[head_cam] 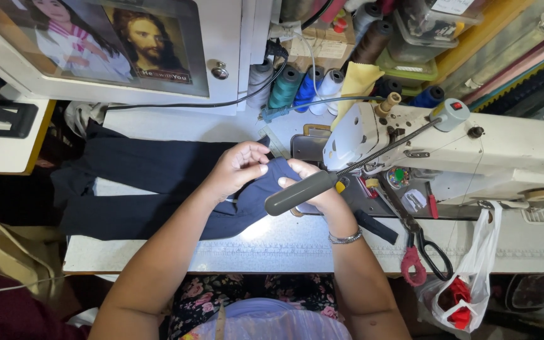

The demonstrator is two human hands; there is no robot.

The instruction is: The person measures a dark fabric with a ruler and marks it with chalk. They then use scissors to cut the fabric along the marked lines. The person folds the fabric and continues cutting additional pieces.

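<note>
Fingers of my left hand (237, 167) and right hand (313, 186) pinch a fold of navy fabric (158, 182) beside the white sewing machine (473, 148), scissors (420, 242) nearby.

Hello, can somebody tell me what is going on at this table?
A person sits at a sewing machine and holds dark blue cloth with both hands. The left hand and the right hand pinch a folded edge of the cloth just in front of the needle area, under a grey lamp. The rest of the cloth lies spread to the left on the table. Scissors lie on the right, and thread spools stand behind.
</note>
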